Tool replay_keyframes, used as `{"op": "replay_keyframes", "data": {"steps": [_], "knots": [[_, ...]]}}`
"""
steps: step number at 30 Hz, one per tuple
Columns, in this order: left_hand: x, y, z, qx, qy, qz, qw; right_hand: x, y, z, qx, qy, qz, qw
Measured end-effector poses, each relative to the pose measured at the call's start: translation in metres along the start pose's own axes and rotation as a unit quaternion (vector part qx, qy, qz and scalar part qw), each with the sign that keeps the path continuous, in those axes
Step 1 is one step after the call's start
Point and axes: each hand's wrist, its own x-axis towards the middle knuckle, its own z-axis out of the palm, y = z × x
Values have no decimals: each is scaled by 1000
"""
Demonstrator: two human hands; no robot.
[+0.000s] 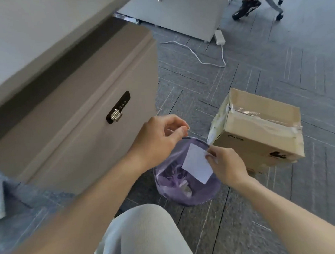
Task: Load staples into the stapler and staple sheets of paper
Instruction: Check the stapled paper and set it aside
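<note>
A small white slip of paper (196,162) hangs over a waste bin lined with a purple bag (172,181) on the floor. My right hand (227,165) pinches the slip by its right edge. My left hand (159,139) hovers above the bin's far rim with thumb and fingers pinched together; whether anything small is between them cannot be made out. Crumpled scraps lie at the bottom of the bag. No stapler or staples are in view.
A beige drawer cabinet (74,120) with a combination lock (118,108) stands at the left under the desk. A taped cardboard box (261,133) sits right of the bin. A white cable and power adapter (219,37) lie on the carpet. My knee (141,232) is below. Another person's foot and a chair base are at the far top.
</note>
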Motion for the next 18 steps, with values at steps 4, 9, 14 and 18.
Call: {"op": "replay_keyframes", "data": {"steps": [4,9,14,18], "knots": [[-9,-26,-11,-11,11,-28,999,10,3,29,-13,-58,32,998],[-8,-32,-22,-27,41,-28,998,15,-4,31,-25,-51,5,998],[-16,-11,-21,-44,48,-18,998,16,-28,-9,67,26,-52,996],[-42,45,-41,-58,34,9,998,5,-65,-72,110,-16,-141,984]]}}
